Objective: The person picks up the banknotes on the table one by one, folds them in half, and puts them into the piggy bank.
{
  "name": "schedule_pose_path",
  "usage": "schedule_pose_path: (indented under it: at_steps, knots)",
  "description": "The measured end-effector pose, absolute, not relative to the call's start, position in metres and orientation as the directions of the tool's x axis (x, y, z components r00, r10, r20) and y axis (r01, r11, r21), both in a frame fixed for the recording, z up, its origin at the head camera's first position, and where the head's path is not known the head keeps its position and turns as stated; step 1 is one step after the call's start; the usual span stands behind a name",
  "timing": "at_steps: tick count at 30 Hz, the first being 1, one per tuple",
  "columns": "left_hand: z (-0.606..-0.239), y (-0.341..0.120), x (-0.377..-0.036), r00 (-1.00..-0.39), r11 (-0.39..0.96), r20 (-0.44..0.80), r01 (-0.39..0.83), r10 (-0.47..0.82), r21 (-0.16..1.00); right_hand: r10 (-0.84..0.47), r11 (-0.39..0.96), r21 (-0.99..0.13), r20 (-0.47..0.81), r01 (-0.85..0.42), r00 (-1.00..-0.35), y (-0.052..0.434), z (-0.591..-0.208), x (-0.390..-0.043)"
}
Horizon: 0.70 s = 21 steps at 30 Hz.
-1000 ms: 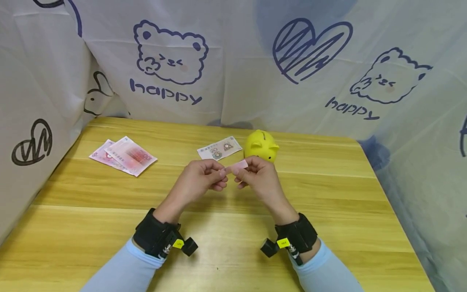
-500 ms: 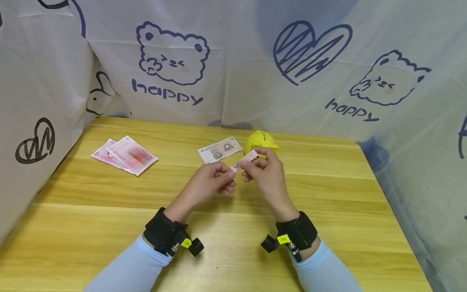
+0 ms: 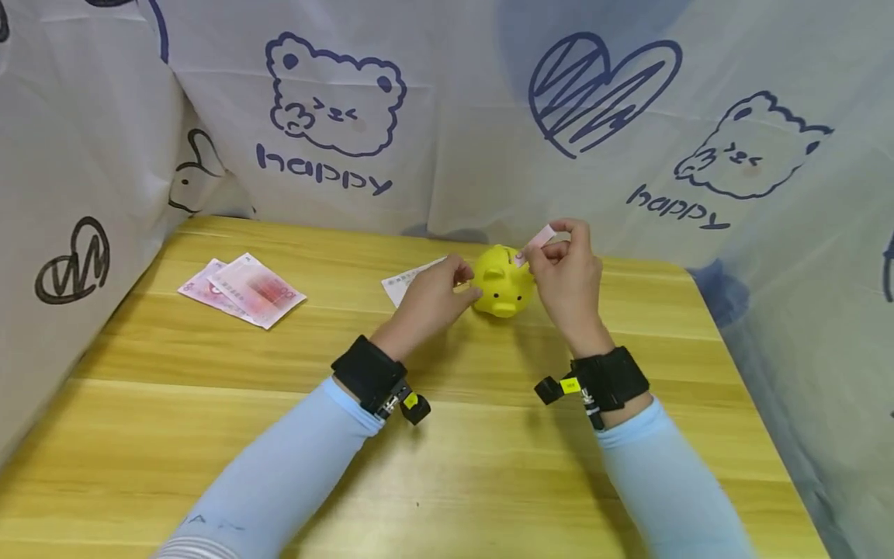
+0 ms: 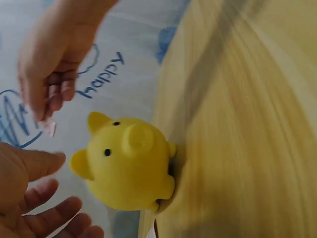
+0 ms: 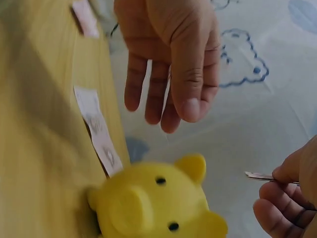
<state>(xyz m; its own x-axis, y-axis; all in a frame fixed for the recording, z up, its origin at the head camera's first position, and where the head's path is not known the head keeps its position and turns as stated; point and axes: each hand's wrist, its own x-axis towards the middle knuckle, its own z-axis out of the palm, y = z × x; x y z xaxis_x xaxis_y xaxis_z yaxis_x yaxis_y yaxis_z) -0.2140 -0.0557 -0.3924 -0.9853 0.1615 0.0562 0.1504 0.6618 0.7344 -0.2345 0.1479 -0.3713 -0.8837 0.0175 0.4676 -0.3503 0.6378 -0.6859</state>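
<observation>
One folded banknote (image 3: 539,237), light and limp, pinched in my right hand (image 3: 569,272); left hand (image 3: 433,299), fingers relaxed, beside the piggy bank (image 3: 501,281).

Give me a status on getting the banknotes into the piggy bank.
Done: no note can be seen in the yellow plastic piggy bank. In hand: the right hand pinches a folded pink banknote just above it; the left hand is at its side, fingers relaxed. Left: the pink banknotes and a pale banknote on the wooden table.
</observation>
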Motion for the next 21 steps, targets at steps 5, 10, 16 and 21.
schedule_pose_path:
  at_steps: [5,10,16,21]
  knots:
    - [-0.395,-0.035,-0.231,-0.984,0.710,0.078,0.168,0.157,0.684,-0.010,0.738,-0.594,0.464,-0.319,-0.886,0.152,-0.370,-0.253]
    - [-0.398,-0.021,-0.240,-0.981,0.728,0.108,0.191,0.160,0.658,-0.028,0.768,-0.575,0.410,-0.282,-0.912,0.150,-0.369,-0.263]
    - [-0.400,-0.011,-0.243,-0.980,0.749,0.106,0.199,0.170,0.632,-0.035,0.794,-0.560,0.343,-0.235,-0.939,0.145,-0.371,-0.267]
    - [-0.404,-0.007,-0.242,-0.981,0.757,0.088,0.187,0.170,0.626,-0.042,0.809,-0.546,0.315,-0.217,-0.948,0.143,-0.372,-0.270]
